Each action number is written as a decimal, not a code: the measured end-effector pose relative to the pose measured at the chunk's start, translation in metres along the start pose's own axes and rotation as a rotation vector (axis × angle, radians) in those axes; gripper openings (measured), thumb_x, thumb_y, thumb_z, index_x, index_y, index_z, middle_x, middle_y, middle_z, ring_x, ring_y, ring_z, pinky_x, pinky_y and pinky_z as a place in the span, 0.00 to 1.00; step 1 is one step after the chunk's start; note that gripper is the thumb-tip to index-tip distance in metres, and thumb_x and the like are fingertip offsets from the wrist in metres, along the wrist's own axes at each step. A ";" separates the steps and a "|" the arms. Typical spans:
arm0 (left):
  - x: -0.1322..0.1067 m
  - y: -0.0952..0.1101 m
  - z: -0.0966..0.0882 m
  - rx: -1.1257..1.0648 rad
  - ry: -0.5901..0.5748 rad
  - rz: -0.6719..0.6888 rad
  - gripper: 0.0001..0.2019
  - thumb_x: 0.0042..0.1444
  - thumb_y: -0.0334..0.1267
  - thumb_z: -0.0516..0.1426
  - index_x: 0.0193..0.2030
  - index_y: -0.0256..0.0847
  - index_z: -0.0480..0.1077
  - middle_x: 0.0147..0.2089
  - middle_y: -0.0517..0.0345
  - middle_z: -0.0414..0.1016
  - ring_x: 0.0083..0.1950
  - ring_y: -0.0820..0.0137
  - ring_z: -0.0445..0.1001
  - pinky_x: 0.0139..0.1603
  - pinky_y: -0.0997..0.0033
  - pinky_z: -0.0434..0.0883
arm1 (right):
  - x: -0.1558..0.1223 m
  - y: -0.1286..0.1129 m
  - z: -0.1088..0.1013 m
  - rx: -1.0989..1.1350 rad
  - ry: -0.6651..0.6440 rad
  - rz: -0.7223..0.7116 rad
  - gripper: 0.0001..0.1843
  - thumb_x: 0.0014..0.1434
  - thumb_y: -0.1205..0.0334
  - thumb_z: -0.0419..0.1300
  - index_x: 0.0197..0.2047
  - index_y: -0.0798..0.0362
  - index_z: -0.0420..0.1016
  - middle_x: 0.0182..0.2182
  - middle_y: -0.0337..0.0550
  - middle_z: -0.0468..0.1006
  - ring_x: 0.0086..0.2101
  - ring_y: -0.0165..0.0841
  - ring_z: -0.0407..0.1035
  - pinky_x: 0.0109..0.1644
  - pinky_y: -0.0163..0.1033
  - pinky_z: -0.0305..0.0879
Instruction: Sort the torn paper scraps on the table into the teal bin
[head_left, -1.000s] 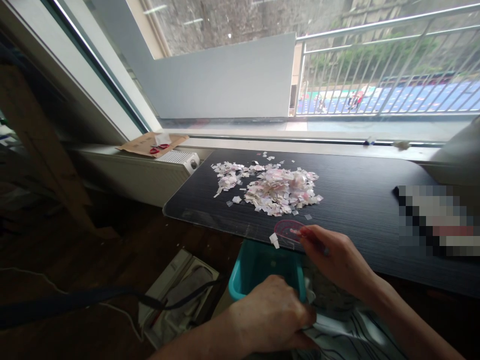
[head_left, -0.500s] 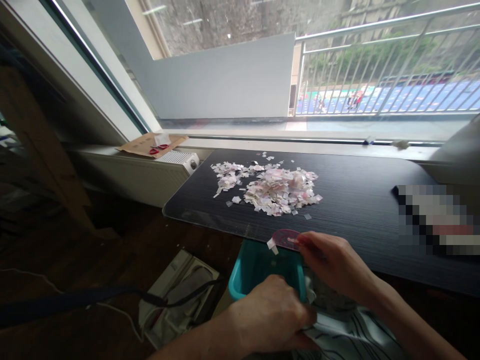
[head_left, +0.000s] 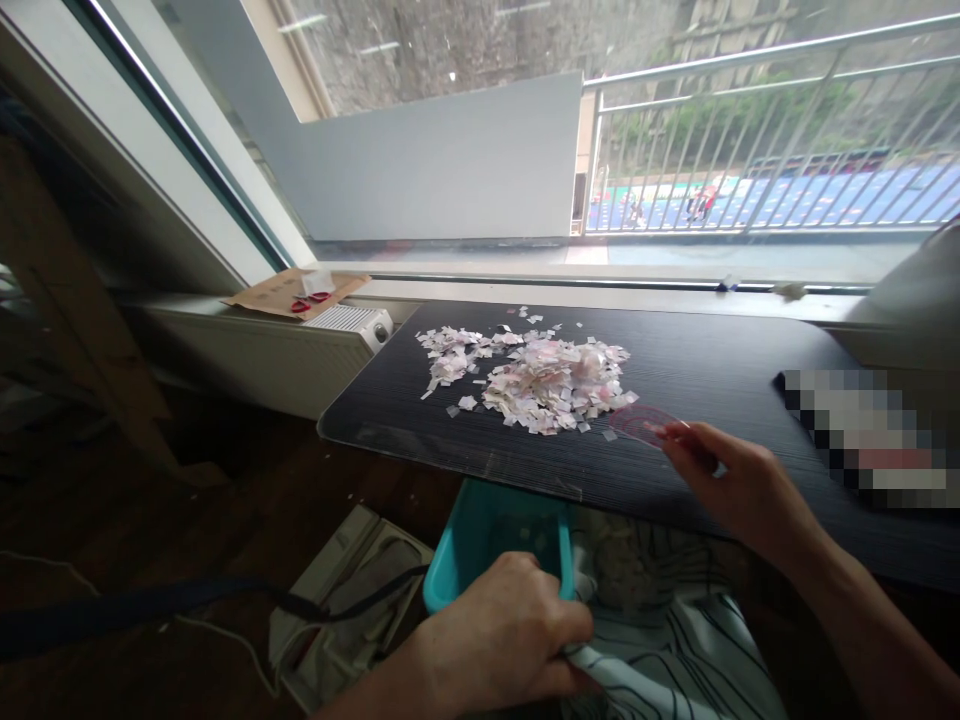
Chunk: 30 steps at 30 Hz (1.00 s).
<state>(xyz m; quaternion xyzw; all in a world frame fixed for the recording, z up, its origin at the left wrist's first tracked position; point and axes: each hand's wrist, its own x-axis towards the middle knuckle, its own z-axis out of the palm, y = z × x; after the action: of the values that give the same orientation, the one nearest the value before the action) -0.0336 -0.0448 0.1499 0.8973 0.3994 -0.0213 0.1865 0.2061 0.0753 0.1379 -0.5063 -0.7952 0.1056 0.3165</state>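
Note:
My right hand (head_left: 716, 460) pinches a thin, pink, see-through plastic piece (head_left: 637, 424), rounded like a protractor, low over the tabletop. Its far edge is at the right side of a heap of small white and pinkish paper scraps (head_left: 547, 385). My left hand (head_left: 517, 625) is closed at the near rim of a teal plastic bin (head_left: 444, 560), below the table's front edge. Its fingertips are partly hidden, and a fold of striped cloth (head_left: 637, 685) lies against them. A few scraps show dimly inside the bin.
The dark table (head_left: 712, 370) stands against the windowsill. A radiator (head_left: 330, 355) is at its left, with red-handled scissors (head_left: 310, 300) on brown paper (head_left: 262, 295) above. A blurred-out flat item (head_left: 862, 440) lies at right. On the floor is a pale box-like object (head_left: 337, 590).
My right hand has moved right and away from me with the pink piece, from above the bin to beside the heap. The bin and my left hand have shifted slightly left.

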 end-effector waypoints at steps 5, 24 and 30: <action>-0.014 -0.006 -0.005 -0.055 -0.031 -0.109 0.13 0.57 0.49 0.59 0.30 0.42 0.69 0.26 0.61 0.73 0.31 0.66 0.74 0.37 0.70 0.66 | 0.003 0.005 -0.002 0.017 -0.131 -0.042 0.15 0.61 0.52 0.53 0.39 0.53 0.77 0.25 0.39 0.76 0.23 0.28 0.65 0.27 0.31 0.60; -0.023 -0.013 -0.007 -0.063 0.020 -0.176 0.11 0.57 0.47 0.59 0.32 0.42 0.70 0.27 0.62 0.71 0.30 0.69 0.70 0.34 0.71 0.60 | 0.021 -0.019 0.002 0.126 -0.227 -0.128 0.19 0.61 0.51 0.51 0.30 0.53 0.77 0.19 0.37 0.71 0.20 0.27 0.60 0.24 0.31 0.57; -0.022 -0.016 -0.006 -0.052 0.010 -0.179 0.11 0.58 0.47 0.59 0.32 0.42 0.70 0.26 0.62 0.72 0.30 0.68 0.71 0.34 0.72 0.61 | 0.025 -0.014 0.006 0.069 -0.132 -0.124 0.17 0.61 0.52 0.52 0.33 0.53 0.77 0.20 0.37 0.70 0.21 0.26 0.59 0.25 0.31 0.56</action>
<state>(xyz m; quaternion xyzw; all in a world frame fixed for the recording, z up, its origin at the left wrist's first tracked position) -0.0607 -0.0482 0.1546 0.8530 0.4793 -0.0232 0.2051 0.1843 0.0919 0.1499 -0.4370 -0.8400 0.1465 0.2864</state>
